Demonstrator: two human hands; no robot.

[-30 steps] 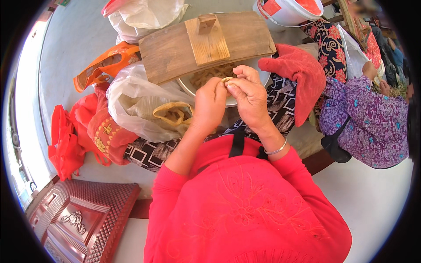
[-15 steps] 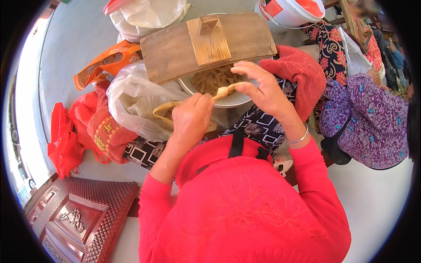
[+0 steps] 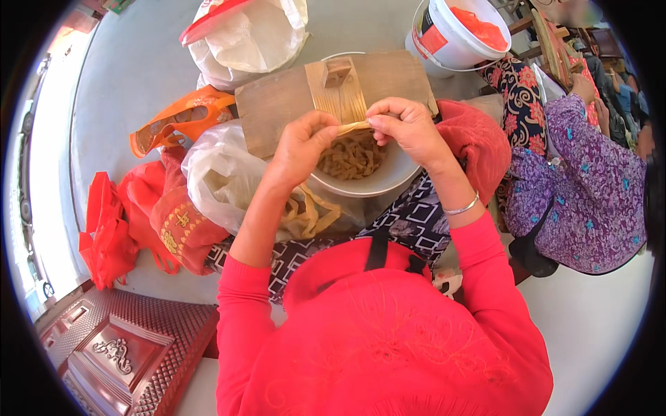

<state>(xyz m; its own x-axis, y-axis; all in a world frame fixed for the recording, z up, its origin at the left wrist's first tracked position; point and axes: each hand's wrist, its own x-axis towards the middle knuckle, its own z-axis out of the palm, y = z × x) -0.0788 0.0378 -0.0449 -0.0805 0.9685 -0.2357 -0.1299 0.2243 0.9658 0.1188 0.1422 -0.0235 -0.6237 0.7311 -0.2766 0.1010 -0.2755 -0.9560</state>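
Over the near edge of a wooden board (image 3: 272,104), my two hands stretch a short yellowish strip (image 3: 354,127), soft and flat like tofu skin, between them. My left hand (image 3: 302,147) pinches its left end, and my right hand (image 3: 409,135) pinches the right end between thumb and fingers. Below them, a metal bowl (image 3: 368,188) holds many tan twisted pieces (image 3: 352,157), and the board partly covers it. More yellowish strips (image 3: 310,215) lie by my left forearm, at the mouth of a clear plastic bag (image 3: 211,170) on my lap.
An orange bag (image 3: 182,111) and red bags (image 3: 111,232) lie to the left. A white sack (image 3: 253,41) and a white bucket (image 3: 444,35) stand beyond the board. At right sits a person in a purple patterned top (image 3: 590,180). A carved dark red panel (image 3: 132,347) is at lower left.
Both hands have moved away from me, over the board's edge. The knotted strip is now pulled out short between them, and my right hand's spread fingers have closed on it.
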